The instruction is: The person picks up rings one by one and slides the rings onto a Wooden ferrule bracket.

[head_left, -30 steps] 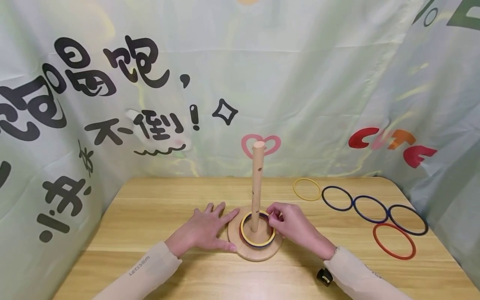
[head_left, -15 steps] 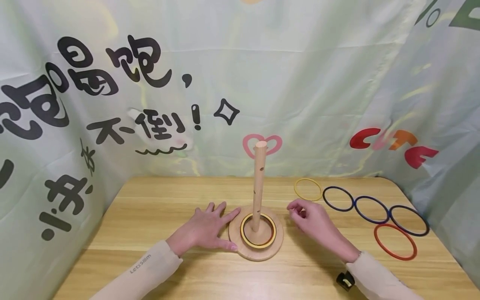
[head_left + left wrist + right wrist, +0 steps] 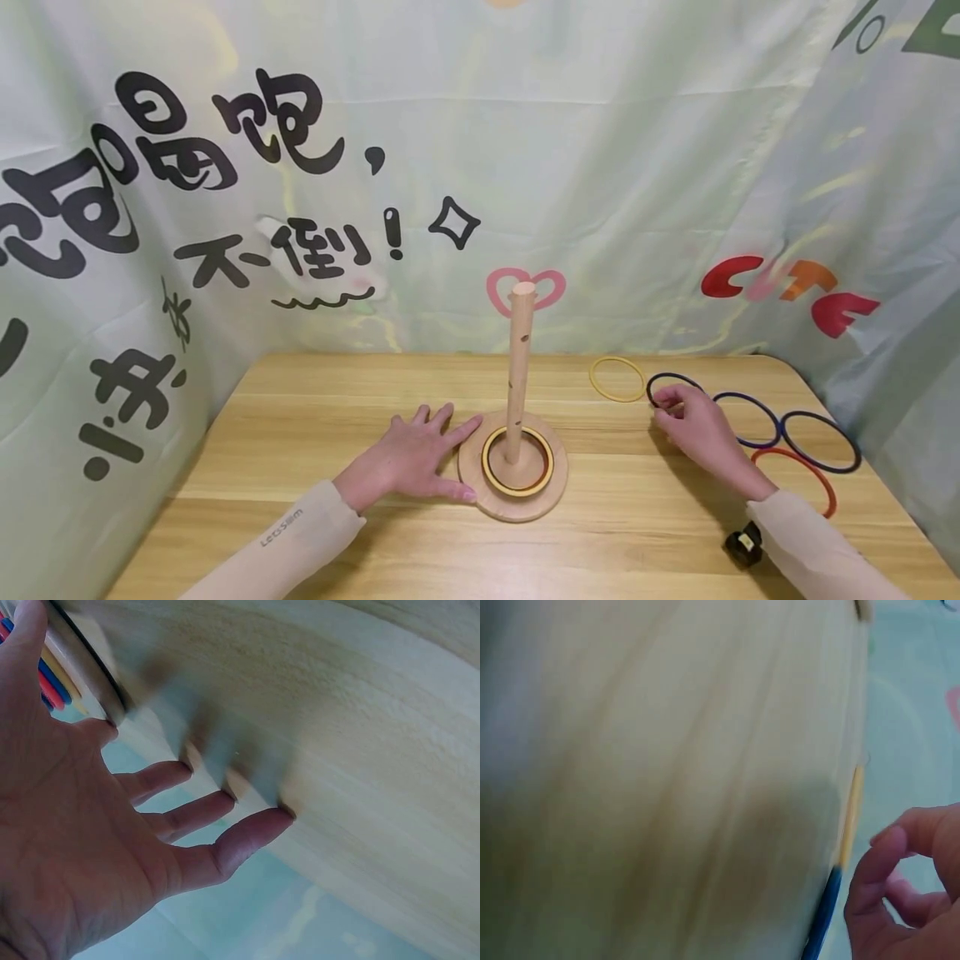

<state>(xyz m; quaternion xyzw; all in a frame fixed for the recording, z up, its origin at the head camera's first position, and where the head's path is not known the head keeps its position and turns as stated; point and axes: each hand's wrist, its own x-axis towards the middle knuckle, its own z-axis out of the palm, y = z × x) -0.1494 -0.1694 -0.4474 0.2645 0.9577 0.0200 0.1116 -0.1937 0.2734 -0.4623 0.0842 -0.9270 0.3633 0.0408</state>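
A wooden post [image 3: 521,367] rises from a round wooden base [image 3: 517,511]. A stack of rings lies around the post's foot, a yellow ring [image 3: 517,495] uppermost; blue and red rings [image 3: 54,677] show below it in the left wrist view. My left hand [image 3: 416,454] lies with fingers spread, thumb and index finger at the base's left edge. My right hand [image 3: 693,429] is over the near side of a blue ring [image 3: 675,375], partly hiding it. Its thumb and index finger [image 3: 917,825] bend toward each other with nothing between them; the blue ring [image 3: 825,907] lies beyond.
Left of that blue ring lies a thin yellow ring [image 3: 617,359]. To the right are two more blue rings [image 3: 821,414] and a red ring [image 3: 831,492], partly behind my right wrist. A printed curtain [image 3: 600,208] hangs behind the wooden table [image 3: 322,392].
My right hand has left the ring stack at the post and moved right, over to the blue ring. The yellow ring stays on the stack. My left hand has not moved.
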